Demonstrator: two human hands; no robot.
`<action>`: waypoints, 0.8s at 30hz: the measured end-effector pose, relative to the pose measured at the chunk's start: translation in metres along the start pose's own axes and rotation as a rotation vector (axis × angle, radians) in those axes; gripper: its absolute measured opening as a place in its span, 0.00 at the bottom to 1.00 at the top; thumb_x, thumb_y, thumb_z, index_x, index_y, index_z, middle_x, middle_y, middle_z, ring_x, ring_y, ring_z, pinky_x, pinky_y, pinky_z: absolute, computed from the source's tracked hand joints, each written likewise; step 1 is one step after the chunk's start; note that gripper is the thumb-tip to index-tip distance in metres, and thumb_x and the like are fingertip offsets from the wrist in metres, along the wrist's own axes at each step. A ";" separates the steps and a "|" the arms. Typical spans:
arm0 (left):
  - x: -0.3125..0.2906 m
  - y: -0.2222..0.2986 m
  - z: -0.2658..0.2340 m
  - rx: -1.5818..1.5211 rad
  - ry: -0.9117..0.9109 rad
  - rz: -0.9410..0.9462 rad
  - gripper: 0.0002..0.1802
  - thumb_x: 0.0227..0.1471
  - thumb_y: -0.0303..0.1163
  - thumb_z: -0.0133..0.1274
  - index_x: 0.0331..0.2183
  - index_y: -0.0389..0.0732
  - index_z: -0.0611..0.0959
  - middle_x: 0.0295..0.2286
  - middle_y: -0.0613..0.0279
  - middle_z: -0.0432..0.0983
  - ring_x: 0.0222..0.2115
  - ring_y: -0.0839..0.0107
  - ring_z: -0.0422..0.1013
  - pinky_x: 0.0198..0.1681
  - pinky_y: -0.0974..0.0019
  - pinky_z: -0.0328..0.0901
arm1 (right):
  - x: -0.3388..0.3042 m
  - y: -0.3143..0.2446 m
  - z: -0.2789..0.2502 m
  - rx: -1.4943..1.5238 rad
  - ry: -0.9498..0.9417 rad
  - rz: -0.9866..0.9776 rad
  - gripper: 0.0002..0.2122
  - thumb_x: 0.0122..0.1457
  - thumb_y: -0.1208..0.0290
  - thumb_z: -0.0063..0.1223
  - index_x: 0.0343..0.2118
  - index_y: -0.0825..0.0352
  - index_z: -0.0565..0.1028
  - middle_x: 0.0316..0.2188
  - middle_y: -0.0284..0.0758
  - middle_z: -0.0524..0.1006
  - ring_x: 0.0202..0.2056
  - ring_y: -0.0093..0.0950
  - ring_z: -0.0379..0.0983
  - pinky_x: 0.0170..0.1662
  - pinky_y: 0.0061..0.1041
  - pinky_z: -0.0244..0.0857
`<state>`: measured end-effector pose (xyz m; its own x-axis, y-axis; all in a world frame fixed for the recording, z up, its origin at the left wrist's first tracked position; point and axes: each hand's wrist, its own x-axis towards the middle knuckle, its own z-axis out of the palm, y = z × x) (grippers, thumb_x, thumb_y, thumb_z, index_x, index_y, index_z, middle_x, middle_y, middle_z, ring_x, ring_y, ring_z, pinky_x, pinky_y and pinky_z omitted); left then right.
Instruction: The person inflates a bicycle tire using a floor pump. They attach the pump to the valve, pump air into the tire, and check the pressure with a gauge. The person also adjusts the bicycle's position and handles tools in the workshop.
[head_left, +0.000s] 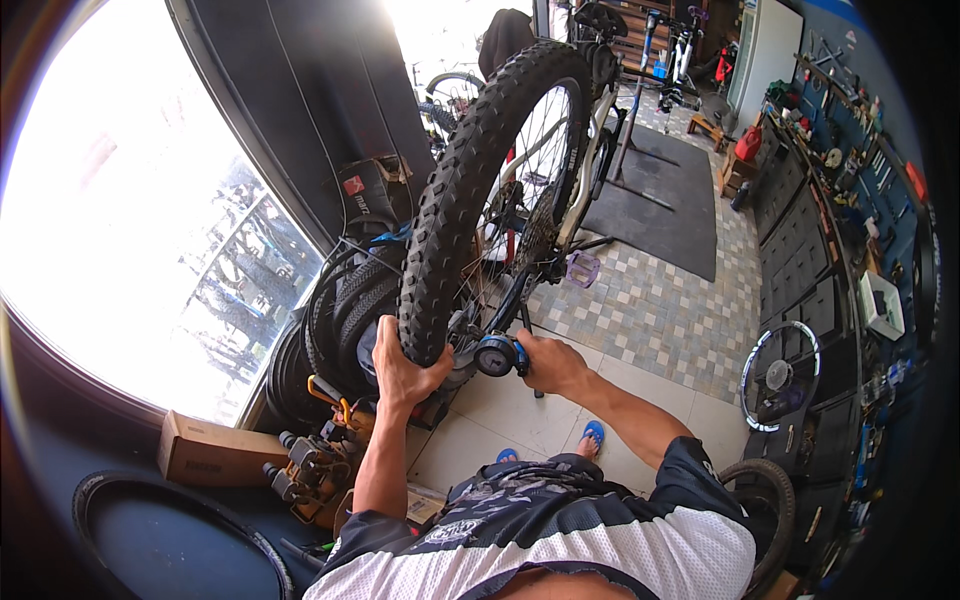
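Jersey point(580, 540) | hands point(402, 376) on tyre point(438, 235), round-headed tool point(495, 356) | open floor point(655, 345) rightward, edged by drawers point(800, 250)

You are facing a black, knobby rubber bicycle tyre point(440, 225), which is standing upright on its spoked wheel point(507, 212) and running toward one o'clock. At three o'clock from its near end, a round, black-and-blue gauge point(495, 357) is facing you.

Held the left hand point(404, 376) forward in a wide grip, with its thumb point(437, 371) parted from the fingers point(385, 338) and the left forearm point(382, 462) almost straight behind it. Curled the right hand point(550, 363) tight, to the left hand's right, with the right forearm point(630, 410) slanting back and outward.
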<state>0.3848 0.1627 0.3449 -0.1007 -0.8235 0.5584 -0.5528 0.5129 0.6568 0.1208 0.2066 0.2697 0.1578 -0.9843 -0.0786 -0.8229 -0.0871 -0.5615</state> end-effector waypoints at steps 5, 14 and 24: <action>-0.001 -0.002 -0.001 0.010 -0.001 0.003 0.32 0.36 0.39 0.72 0.36 0.36 0.70 0.29 0.47 0.70 0.30 0.44 0.71 0.36 0.48 0.67 | -0.001 0.000 0.001 0.001 0.024 -0.015 0.17 0.54 0.75 0.57 0.46 0.65 0.65 0.35 0.52 0.82 0.40 0.59 0.81 0.43 0.57 0.74; -0.001 -0.002 -0.001 -0.001 -0.011 -0.016 0.32 0.37 0.40 0.72 0.36 0.35 0.70 0.29 0.47 0.70 0.31 0.44 0.72 0.36 0.48 0.67 | -0.002 0.003 0.006 -0.005 0.067 -0.026 0.19 0.54 0.74 0.59 0.47 0.65 0.66 0.40 0.53 0.81 0.42 0.58 0.81 0.45 0.56 0.75; -0.006 -0.012 0.004 -0.031 -0.007 -0.016 0.32 0.36 0.40 0.73 0.36 0.35 0.70 0.29 0.46 0.71 0.30 0.45 0.72 0.37 0.48 0.67 | 0.001 -0.001 -0.007 -0.056 -0.014 0.006 0.19 0.54 0.74 0.60 0.47 0.64 0.66 0.39 0.51 0.82 0.42 0.57 0.81 0.45 0.55 0.75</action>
<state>0.3888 0.1609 0.3318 -0.0981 -0.8333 0.5440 -0.5283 0.5069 0.6812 0.1178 0.2046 0.2755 0.1599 -0.9827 -0.0933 -0.8529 -0.0900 -0.5143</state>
